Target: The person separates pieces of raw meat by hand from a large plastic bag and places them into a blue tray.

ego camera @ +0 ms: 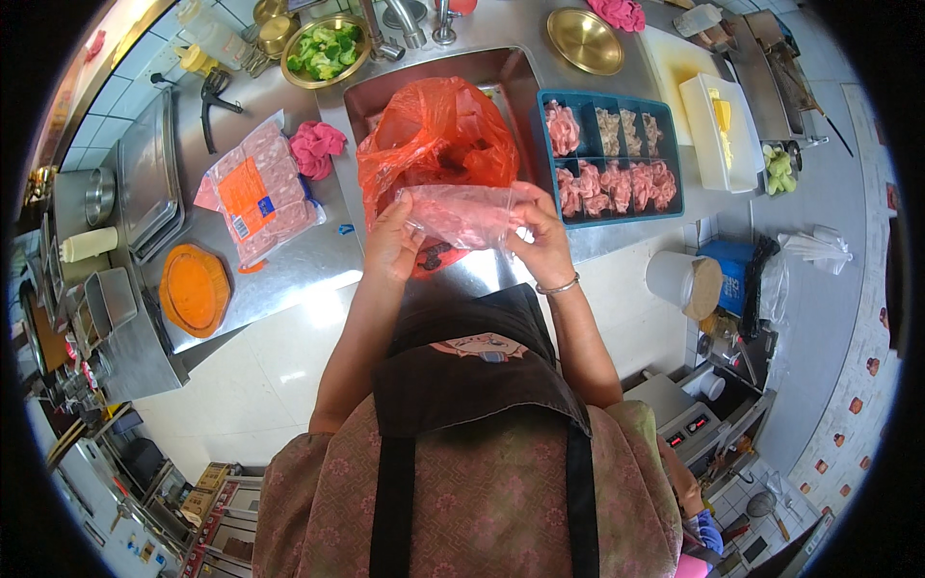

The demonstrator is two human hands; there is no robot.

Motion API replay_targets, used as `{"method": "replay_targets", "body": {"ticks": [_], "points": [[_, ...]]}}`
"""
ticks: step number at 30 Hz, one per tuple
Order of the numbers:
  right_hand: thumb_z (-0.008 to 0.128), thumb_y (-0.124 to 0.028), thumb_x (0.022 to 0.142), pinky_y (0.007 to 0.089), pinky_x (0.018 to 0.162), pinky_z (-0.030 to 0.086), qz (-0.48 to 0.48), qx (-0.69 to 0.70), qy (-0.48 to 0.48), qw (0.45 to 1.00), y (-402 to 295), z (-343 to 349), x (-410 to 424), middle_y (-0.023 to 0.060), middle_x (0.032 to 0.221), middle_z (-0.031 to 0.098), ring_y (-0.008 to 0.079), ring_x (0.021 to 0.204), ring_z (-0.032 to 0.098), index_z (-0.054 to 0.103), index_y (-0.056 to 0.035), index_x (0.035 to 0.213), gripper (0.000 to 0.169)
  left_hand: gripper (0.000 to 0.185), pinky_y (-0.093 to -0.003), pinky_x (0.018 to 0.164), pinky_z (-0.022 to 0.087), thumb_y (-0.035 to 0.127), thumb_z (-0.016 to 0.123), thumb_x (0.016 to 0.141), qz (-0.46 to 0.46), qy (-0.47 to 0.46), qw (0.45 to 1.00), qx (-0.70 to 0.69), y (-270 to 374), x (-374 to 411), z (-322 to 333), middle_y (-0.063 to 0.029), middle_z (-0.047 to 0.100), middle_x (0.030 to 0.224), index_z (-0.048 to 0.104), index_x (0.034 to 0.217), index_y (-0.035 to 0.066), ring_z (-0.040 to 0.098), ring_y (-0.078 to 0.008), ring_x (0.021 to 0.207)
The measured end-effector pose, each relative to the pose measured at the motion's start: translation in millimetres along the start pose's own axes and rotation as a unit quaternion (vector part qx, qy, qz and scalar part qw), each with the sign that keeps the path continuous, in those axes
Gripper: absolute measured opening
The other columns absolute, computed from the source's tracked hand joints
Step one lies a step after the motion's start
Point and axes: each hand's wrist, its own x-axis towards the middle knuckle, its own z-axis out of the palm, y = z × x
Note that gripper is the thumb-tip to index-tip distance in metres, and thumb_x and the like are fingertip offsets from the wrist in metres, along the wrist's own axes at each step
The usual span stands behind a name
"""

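Observation:
Between my two hands hangs a clear plastic bag (462,213) with pink sliced meat inside. My left hand (394,238) pinches its left edge, and my right hand (538,231) grips its right end. Behind it a crumpled red plastic bag (441,123) bulges over the near rim of the metal sink (531,68); what it holds is mostly hidden. Right of the sink sits a blue divided tray (618,160). Portions of pink meat fill its front compartments and the back left one, with paler, greyish portions at the back right.
Left on the steel counter lie a sealed meat pack (260,191), a pink cloth (316,148) and an orange lid-like piece (194,289). Behind stand a bowl of broccoli (325,54), a faucet (390,49) and a brass-coloured plate (585,41). A white bin (737,159) is far right; another person's arm (679,473) shows lower right.

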Motion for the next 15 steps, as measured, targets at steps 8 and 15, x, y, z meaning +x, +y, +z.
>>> {"method": "replay_targets", "body": {"ticks": [8, 15], "points": [[0.061, -0.004, 0.082, 0.0300, 0.085, 0.046, 0.065, 0.292, 0.142, 0.943, -30, -20, 17, 0.0115, 0.114, 0.058, 0.0160, 0.099, 0.057, 0.060, -0.0028, 0.094, 0.012, 0.030, -0.0415, 0.093, 0.043, 0.029, 0.053, 0.091, -0.020, 0.048, 0.997, -0.062, -12, 18, -24, -0.0054, 0.059, 0.113, 0.054, 0.115, 0.010, 0.055, -0.0221, 0.108], [0.054, -0.006, 0.084, 0.0312, 0.080, 0.048, 0.026, 0.343, 0.128, 0.930, -35, -38, 31, 0.0102, 0.094, 0.062, 0.0168, 0.087, 0.060, 0.054, -0.0023, 0.095, 0.011, 0.036, -0.0410, 0.094, 0.042, 0.025, 0.053, 0.090, 0.033, 0.121, 0.988, -0.094, -13, 39, -43, -0.0073, 0.054, 0.121, 0.048, 0.122, 0.009, 0.052, -0.0249, 0.110]]}}
